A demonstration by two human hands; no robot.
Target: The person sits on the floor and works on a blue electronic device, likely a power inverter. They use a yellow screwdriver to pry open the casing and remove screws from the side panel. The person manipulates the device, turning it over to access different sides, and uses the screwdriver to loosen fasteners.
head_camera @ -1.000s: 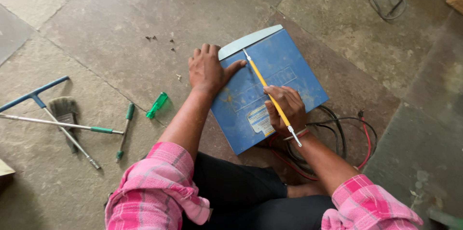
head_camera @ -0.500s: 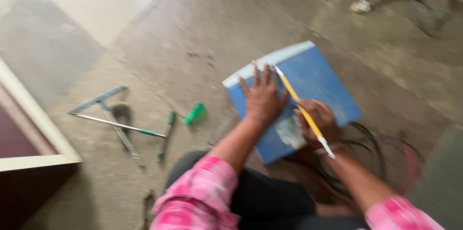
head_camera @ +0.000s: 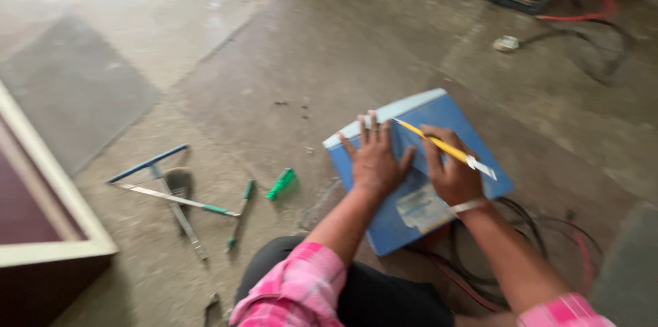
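Left hand [head_camera: 373,162] flat on blue panel [head_camera: 473,128], fingers spread, right hand [head_camera: 449,173] fingers clamped on yellow pencil [head_camera: 439,147], tools [head_camera: 178,200] nearby on floor [head_camera: 274,46]

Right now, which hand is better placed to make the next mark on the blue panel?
The right hand: it already grips the yellow pencil over the blue panel. The left hand lies flat, fingers spread, pressing the panel down.
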